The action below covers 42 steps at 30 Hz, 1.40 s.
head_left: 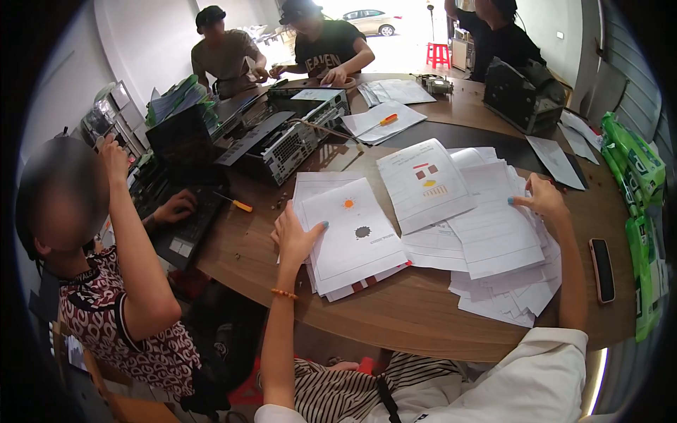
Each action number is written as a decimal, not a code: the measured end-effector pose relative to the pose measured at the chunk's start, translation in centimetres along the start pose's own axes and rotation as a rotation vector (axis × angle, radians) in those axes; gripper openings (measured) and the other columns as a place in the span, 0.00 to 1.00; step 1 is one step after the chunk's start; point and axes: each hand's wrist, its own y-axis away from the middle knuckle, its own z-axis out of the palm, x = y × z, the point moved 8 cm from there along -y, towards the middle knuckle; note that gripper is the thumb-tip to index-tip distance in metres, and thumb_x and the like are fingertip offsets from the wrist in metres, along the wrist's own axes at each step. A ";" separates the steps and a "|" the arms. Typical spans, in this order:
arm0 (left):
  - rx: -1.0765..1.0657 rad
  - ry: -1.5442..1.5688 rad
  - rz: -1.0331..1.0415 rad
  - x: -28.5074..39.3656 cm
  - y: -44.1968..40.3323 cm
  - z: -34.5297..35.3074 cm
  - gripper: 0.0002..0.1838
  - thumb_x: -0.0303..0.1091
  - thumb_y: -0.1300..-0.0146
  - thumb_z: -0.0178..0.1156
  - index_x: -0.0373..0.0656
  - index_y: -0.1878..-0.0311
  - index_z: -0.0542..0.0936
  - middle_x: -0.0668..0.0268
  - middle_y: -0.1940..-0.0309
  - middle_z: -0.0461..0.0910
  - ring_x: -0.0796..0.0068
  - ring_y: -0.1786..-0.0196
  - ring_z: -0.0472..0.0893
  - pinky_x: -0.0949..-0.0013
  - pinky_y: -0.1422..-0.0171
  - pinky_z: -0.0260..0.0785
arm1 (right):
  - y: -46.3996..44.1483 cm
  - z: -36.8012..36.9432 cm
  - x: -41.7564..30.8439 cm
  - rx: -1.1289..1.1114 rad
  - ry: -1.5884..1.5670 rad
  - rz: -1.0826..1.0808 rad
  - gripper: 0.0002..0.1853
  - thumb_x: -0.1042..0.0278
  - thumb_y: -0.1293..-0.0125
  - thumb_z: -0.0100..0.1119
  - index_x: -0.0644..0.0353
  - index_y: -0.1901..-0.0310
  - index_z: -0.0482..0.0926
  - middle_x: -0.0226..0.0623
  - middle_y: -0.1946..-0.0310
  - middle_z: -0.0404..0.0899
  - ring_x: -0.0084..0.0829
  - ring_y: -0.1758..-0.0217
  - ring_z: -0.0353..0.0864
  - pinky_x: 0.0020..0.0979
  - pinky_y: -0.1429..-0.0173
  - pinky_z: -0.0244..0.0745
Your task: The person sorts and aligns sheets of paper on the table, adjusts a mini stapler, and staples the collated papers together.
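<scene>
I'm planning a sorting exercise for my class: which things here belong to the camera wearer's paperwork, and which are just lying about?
Seemingly part of the job:
- left hand, on the left paper stack
- right hand, at the right paper pile
- sheet with coloured shapes

Apparently lying about:
- phone
- near screwdriver
- far screwdriver
- green packaging

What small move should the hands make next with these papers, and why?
Perhaps nudge the right pile straighter with the right hand: its sheets fan out unevenly, and that hand is already at its edge, while the left hand rests on the neater left stack.
</scene>
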 end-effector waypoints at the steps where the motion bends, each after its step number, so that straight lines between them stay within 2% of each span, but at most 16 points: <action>1: 0.004 0.003 0.008 0.0 0.0 0.1 0.49 0.49 0.60 0.66 0.40 0.37 0.52 0.54 0.42 0.60 0.57 0.37 0.54 0.51 0.38 0.42 | 0.0 0.1 0.1 -0.021 -0.009 0.023 0.34 0.39 0.62 0.65 0.62 0.63 0.68 0.45 0.70 0.76 0.38 0.66 0.78 0.33 0.63 0.71; 8: -0.009 0.006 0.008 0.3 0.1 -0.1 0.49 0.48 0.59 0.66 0.39 0.37 0.52 0.54 0.41 0.58 0.57 0.37 0.54 0.52 0.37 0.42 | 0.4 0.1 0.1 -0.108 -0.084 0.083 0.31 0.41 0.60 0.65 0.61 0.65 0.69 0.43 0.72 0.77 0.36 0.66 0.78 0.32 0.64 0.70; 12: -0.016 0.007 0.007 0.2 0.1 0.0 0.49 0.48 0.59 0.66 0.39 0.37 0.52 0.53 0.41 0.59 0.57 0.37 0.53 0.52 0.37 0.41 | 0.2 0.2 0.0 -0.052 -0.002 0.037 0.31 0.41 0.58 0.64 0.61 0.65 0.69 0.43 0.72 0.77 0.36 0.66 0.78 0.33 0.63 0.70; 14: -0.004 0.021 0.026 0.3 0.2 0.0 0.48 0.48 0.59 0.66 0.39 0.38 0.52 0.53 0.42 0.58 0.57 0.37 0.54 0.52 0.37 0.41 | 0.9 -1.5 -1.2 0.099 0.112 0.026 0.29 0.42 0.54 0.62 0.61 0.64 0.69 0.44 0.71 0.77 0.38 0.66 0.78 0.34 0.63 0.70; 17: 0.012 0.030 0.046 0.3 0.2 0.2 0.47 0.47 0.59 0.66 0.39 0.39 0.53 0.53 0.42 0.58 0.56 0.37 0.54 0.53 0.37 0.41 | 1.7 -2.8 -3.6 0.137 0.034 -0.021 0.27 0.43 0.50 0.59 0.61 0.63 0.69 0.43 0.73 0.77 0.38 0.66 0.78 0.34 0.63 0.70; 20: 0.014 0.044 0.044 0.6 0.5 -0.2 0.46 0.47 0.59 0.66 0.39 0.39 0.54 0.53 0.42 0.58 0.57 0.37 0.53 0.53 0.37 0.41 | 2.5 -3.0 -6.3 0.024 0.004 -0.053 0.24 0.47 0.49 0.59 0.61 0.63 0.70 0.42 0.77 0.77 0.37 0.68 0.78 0.35 0.64 0.70; 24: 0.027 0.043 0.036 0.7 0.6 -0.2 0.46 0.47 0.59 0.65 0.38 0.39 0.54 0.53 0.43 0.59 0.58 0.38 0.53 0.54 0.37 0.41 | 1.0 -2.4 -8.9 0.053 -0.009 -0.162 0.22 0.50 0.49 0.60 0.62 0.64 0.72 0.41 0.79 0.77 0.36 0.70 0.79 0.34 0.64 0.70; 26: 0.032 0.040 0.054 0.7 0.6 -0.2 0.46 0.48 0.58 0.65 0.37 0.39 0.54 0.53 0.43 0.59 0.58 0.38 0.53 0.56 0.38 0.41 | -0.4 -2.4 -11.4 0.126 0.001 -0.331 0.17 0.55 0.48 0.59 0.63 0.67 0.74 0.40 0.78 0.77 0.36 0.74 0.77 0.34 0.68 0.69; 27: 0.035 0.046 0.050 0.6 0.6 -0.1 0.46 0.48 0.58 0.65 0.37 0.39 0.54 0.53 0.43 0.59 0.58 0.38 0.53 0.56 0.38 0.41 | -1.0 -2.4 -12.5 0.128 0.007 -0.336 0.17 0.55 0.48 0.59 0.63 0.67 0.74 0.40 0.78 0.77 0.36 0.74 0.77 0.34 0.68 0.69; 30: 0.065 0.030 0.069 0.5 0.7 -0.1 0.45 0.48 0.57 0.64 0.37 0.39 0.54 0.52 0.44 0.59 0.58 0.38 0.54 0.55 0.39 0.42 | -3.0 -2.0 -17.2 0.070 -0.036 -0.392 0.16 0.54 0.50 0.60 0.60 0.70 0.77 0.39 0.77 0.78 0.37 0.70 0.78 0.34 0.64 0.71; 34: 0.136 -0.023 0.080 0.5 0.8 -0.3 0.42 0.48 0.52 0.61 0.37 0.39 0.54 0.53 0.44 0.60 0.58 0.39 0.55 0.52 0.39 0.42 | -8.2 0.2 -24.1 0.064 -0.133 -0.664 0.15 0.54 0.51 0.59 0.60 0.75 0.79 0.43 0.76 0.78 0.39 0.70 0.78 0.35 0.62 0.71; 38: 0.221 -0.117 0.155 0.9 1.2 -0.6 0.38 0.47 0.48 0.57 0.34 0.40 0.55 0.53 0.45 0.60 0.58 0.40 0.56 0.52 0.40 0.42 | -15.9 1.1 -30.8 0.015 -0.276 -0.600 0.15 0.55 0.52 0.59 0.60 0.71 0.81 0.44 0.75 0.79 0.41 0.69 0.79 0.36 0.59 0.72; 39: 0.230 -0.123 0.143 0.8 1.3 -0.5 0.38 0.47 0.48 0.57 0.34 0.40 0.55 0.53 0.45 0.60 0.58 0.40 0.56 0.52 0.40 0.42 | -18.0 1.0 -32.4 0.120 -0.326 -0.618 0.13 0.60 0.49 0.58 0.63 0.71 0.80 0.40 0.77 0.79 0.27 0.78 0.78 0.26 0.70 0.72; 41: 0.245 -0.223 0.145 1.0 1.2 -0.2 0.38 0.48 0.47 0.56 0.32 0.41 0.55 0.53 0.46 0.60 0.58 0.40 0.55 0.51 0.39 0.42 | -22.4 1.5 -34.8 0.168 -0.509 -0.601 0.12 0.61 0.49 0.55 0.56 0.67 0.81 0.43 0.69 0.79 0.41 0.62 0.79 0.36 0.55 0.72; 42: 0.242 -0.215 0.136 1.1 1.3 -0.5 0.37 0.49 0.47 0.55 0.32 0.41 0.56 0.52 0.47 0.61 0.57 0.40 0.55 0.51 0.39 0.41 | -23.7 2.1 -36.0 0.161 -0.519 -0.622 0.12 0.61 0.49 0.55 0.56 0.67 0.81 0.43 0.69 0.79 0.41 0.62 0.79 0.36 0.55 0.72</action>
